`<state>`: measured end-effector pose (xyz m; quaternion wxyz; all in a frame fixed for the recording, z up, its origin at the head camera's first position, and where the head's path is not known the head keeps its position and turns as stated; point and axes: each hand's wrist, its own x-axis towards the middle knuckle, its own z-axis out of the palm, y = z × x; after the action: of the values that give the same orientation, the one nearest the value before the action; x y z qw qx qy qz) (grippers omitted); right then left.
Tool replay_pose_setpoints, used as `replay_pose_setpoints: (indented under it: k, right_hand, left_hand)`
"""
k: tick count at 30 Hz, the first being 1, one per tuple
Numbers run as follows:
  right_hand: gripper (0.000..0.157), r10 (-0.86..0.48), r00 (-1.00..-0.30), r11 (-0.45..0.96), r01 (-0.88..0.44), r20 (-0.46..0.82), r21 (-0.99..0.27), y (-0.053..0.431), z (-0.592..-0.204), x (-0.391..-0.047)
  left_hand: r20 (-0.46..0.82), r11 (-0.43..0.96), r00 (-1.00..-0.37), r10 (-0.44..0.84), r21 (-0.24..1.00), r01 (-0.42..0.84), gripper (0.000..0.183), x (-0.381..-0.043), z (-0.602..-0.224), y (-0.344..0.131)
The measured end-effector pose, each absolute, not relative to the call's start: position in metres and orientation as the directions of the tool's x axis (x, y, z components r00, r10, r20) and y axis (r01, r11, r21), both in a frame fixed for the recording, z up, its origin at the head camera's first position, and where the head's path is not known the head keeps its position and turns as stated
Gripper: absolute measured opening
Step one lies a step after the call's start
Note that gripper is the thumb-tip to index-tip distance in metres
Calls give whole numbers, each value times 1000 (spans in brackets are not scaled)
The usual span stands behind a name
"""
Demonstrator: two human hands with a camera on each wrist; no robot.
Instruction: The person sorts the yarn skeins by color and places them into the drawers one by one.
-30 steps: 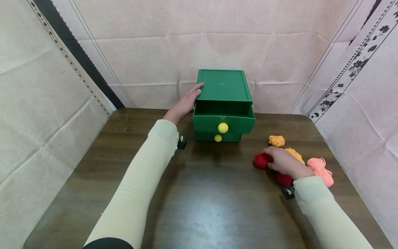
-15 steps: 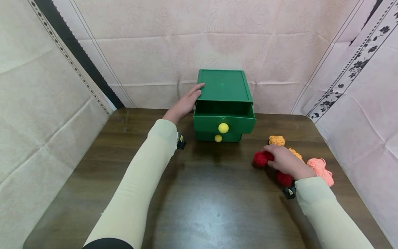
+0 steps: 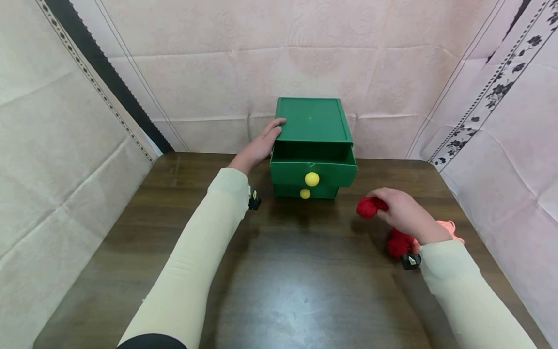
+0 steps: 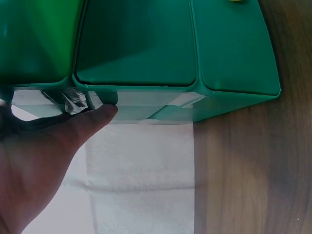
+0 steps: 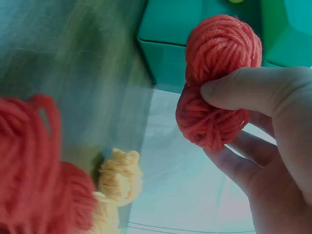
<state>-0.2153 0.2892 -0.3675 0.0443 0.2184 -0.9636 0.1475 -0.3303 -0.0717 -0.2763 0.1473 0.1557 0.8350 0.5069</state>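
Note:
My right hand pinches a small red skein of yarn above the right side of the table. In the right wrist view the thumb presses across the narrow middle of this skein, with fingers behind it. My left hand rests against the left side of a green drawer box, fingertips on its top edge; in the left wrist view the thumb touches the side wall. The upper drawer, with a yellow knob, is pulled out, and its visible inside holds nothing.
Another red skein lies beneath the right wrist, beside a pink skein partly covered by the sleeve. Yellow skeins show in the right wrist view, hidden behind the hand in the head view. Pale cloth hangs behind the table.
My right hand has lifted the red skein off the table and moved slightly up and right with it, now covering the yellow skeins in the head view. The left hand stays on the box.

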Motion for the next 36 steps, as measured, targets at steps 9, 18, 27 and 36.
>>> replay_pose_setpoints:
  k: [9,18,27,36]
  right_hand:
    - [45,-386,-895,866,-435,225,-247,290,-347,-214]
    - [44,-363,-890,873,-428,276,-232,288,-330,-213]
    - [43,-327,-878,882,-416,349,-222,285,-317,-214]
    - [39,-276,-845,879,-415,458,-235,287,-307,-216]
  left_hand:
    - [-96,441,-903,418,890,110,43,-334,-278,-72]
    - [-84,405,-902,422,908,104,43,-335,-280,-71]
    - [-96,447,-917,388,889,96,42,-333,-276,-70]
    - [-117,496,-924,364,864,86,40,-332,-274,-67]
